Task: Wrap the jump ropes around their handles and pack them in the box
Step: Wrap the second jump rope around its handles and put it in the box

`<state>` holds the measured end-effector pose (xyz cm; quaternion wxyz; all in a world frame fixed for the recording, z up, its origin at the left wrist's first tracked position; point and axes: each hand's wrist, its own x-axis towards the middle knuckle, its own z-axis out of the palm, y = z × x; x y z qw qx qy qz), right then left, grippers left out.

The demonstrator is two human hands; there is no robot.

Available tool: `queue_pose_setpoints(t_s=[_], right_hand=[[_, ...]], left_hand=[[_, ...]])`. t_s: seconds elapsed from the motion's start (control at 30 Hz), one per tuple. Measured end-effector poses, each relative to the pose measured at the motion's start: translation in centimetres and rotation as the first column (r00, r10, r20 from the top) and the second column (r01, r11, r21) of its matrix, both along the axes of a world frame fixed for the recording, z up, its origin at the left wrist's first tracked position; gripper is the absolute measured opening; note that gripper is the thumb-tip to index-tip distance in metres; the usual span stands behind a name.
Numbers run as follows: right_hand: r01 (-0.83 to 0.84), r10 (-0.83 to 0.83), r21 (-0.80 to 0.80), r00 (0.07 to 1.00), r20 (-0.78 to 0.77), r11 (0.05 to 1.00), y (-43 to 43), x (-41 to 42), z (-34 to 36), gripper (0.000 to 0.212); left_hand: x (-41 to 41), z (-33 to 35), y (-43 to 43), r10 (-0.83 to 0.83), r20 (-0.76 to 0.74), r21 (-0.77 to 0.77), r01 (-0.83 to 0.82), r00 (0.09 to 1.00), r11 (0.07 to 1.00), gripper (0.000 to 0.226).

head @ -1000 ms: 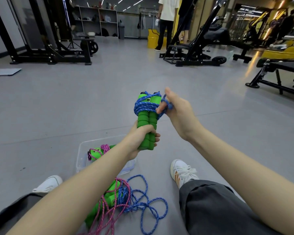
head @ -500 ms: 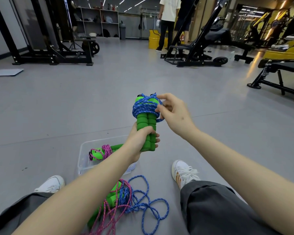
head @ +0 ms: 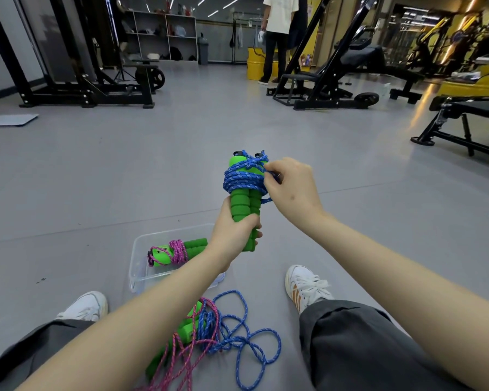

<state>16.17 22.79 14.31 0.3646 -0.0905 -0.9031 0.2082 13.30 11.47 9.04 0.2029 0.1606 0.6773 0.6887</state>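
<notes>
Grey gym floor (head: pixel 124 179) fills most of the frame. A black rack (head: pixel 82 80) stands in the upper left and an inclined machine (head: pixel 322 80) in the upper right, both cut off by the top edge. More equipment at the far right is blurred in yellow light. A standing person (head: pixel 277 38) at top centre is cut off above the shoulders, beside a yellow bin (head: pixel 254 66). Any marks on it are too small to read. Items on the open shelf (head: pixel 164 35) cannot be made out.

At lower centre a clear box (head: pixel 164 233) sits on the floor, its near side hidden by the wearer's left forearm. Inside it lies a wrapped pink jump rope (head: pixel 178 249). Nearer the bottom edge, between the legs, a loose tangle (head: pixel 232 337) of blue and pink cord lies over green handles that are partly hidden.

In mid-frame the left hand (head: pixel 232 235) grips the lower end of a pair of green handles (head: pixel 244 201), held upright above the box. Blue rope (head: pixel 242 179) is coiled round their upper half. The right hand (head: pixel 291 187) pinches this rope beside the coil, and its fingertips are hidden behind it. No lettering is legible on the handles or on the white shoe (head: pixel 305 283).
</notes>
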Motion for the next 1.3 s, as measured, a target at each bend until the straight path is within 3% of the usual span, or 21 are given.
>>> queue_pose_setpoints(t_s=[0.37,0.53,0.73,0.9,1.03,1.3], right_hand=[[-0.177,0.217,-0.179,0.948,0.235,0.968,-0.5,0.1,-0.1,0.027],[-0.237,0.235,-0.033,0.918,0.318,0.971,-0.4,-0.2,-0.7,0.015],[-0.197,0.197,-0.029,0.948,0.249,0.98,0.0,-0.2,-0.4,0.014],[-0.204,0.203,-0.027,0.939,0.278,0.979,0.6,0.1,-1.1,0.013],[-0.216,0.238,-0.103,0.927,0.291,0.971,0.7,0.3,-0.7,0.013],[-0.19,0.367,-0.41,0.834,0.412,0.892,1.6,0.9,-0.6,0.036]], left_hand=[[0.2,-0.4,0.1,0.027,-0.009,-0.035,-0.027,1.0,0.999,0.031],[0.5,-0.7,0.6,0.033,0.012,-0.069,-0.032,0.999,0.997,0.029],[0.5,-0.4,0.9,0.062,0.021,-0.102,-0.059,0.998,0.993,0.026],[1.0,-0.7,1.0,0.053,0.054,-0.154,-0.044,0.997,0.987,0.025],[0.5,-0.3,0.6,0.025,-0.009,-0.181,-0.027,1.0,0.983,0.027],[0.7,0.2,-0.2,-0.168,0.13,-0.164,0.188,0.977,0.968,0.025]])
